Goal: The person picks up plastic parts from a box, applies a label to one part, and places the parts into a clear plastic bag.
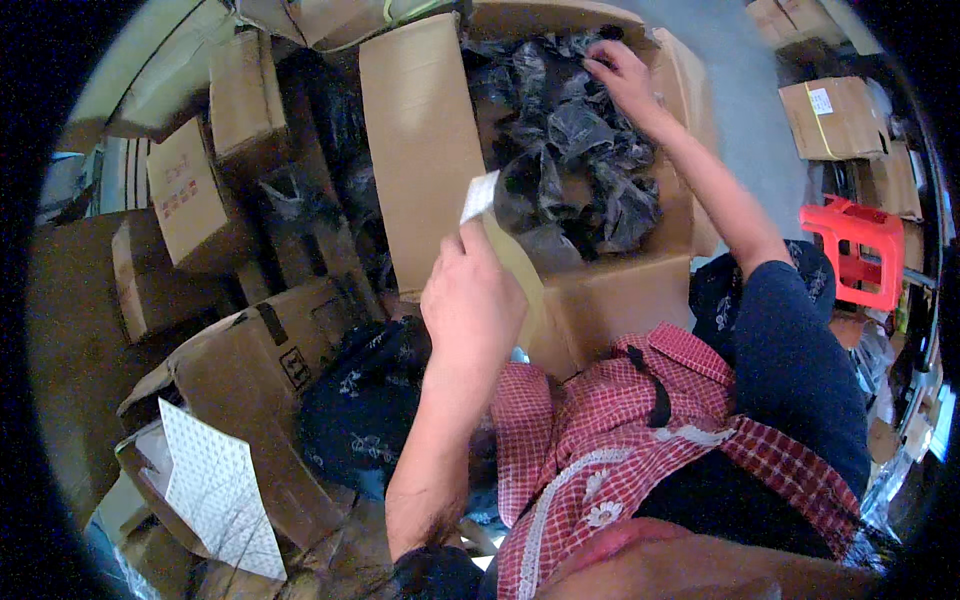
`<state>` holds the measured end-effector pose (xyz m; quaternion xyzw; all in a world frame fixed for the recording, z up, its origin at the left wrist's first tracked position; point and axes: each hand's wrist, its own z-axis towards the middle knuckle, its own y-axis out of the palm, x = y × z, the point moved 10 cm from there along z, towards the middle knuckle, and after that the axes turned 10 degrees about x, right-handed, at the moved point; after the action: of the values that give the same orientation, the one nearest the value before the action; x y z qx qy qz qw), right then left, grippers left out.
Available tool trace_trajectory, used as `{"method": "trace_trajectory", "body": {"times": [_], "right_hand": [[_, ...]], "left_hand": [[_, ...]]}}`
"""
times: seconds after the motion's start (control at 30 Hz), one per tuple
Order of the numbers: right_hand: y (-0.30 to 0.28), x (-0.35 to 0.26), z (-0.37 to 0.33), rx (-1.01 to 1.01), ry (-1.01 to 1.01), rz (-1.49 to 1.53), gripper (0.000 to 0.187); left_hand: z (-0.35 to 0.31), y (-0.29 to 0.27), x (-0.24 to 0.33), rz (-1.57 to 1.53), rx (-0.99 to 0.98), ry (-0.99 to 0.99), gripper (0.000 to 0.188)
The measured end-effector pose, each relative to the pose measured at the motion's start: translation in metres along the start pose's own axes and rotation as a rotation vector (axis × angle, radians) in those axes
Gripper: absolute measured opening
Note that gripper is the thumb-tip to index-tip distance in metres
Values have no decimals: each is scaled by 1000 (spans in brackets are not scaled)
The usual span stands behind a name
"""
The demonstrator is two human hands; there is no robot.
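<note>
In front of me an open cardboard carton (610, 300) is filled with crumpled black plastic bags (580, 130). My left hand (472, 295) is closed over the carton's near left side, gripping a sheet of labels (481, 196). The sheet's white printed end sticks up past my fingers, and a yellowish strip curves down beside the hand. At the carton's far right corner, my right hand (625, 82) has its fingers bent and closed on a black plastic bag. What lies inside the bags is hidden.
Several cardboard boxes (180, 190) crowd the left side. A white patterned sheet (220, 490) rests on an open box at lower left. To the right stand a red plastic stool (855, 255) and a strapped carton (832, 118). The carton's left flap (420, 150) is folded outward.
</note>
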<state>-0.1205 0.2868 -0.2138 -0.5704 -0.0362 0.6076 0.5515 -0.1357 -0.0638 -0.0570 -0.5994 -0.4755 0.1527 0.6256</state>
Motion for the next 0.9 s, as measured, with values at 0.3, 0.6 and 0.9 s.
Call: {"method": "trace_trajectory", "body": {"times": [0.3, 0.6, 0.9], "right_hand": [[-91, 0, -129, -490, 509, 229, 22], [-128, -72, -91, -276, 129, 64, 17], [-131, -91, -65, -133, -125, 116, 21]], "left_hand": [[39, 25, -24, -206, 143, 94, 36], [51, 65, -69, 4, 102, 209, 49], [-72, -257, 159, -812, 328, 997, 79]]}}
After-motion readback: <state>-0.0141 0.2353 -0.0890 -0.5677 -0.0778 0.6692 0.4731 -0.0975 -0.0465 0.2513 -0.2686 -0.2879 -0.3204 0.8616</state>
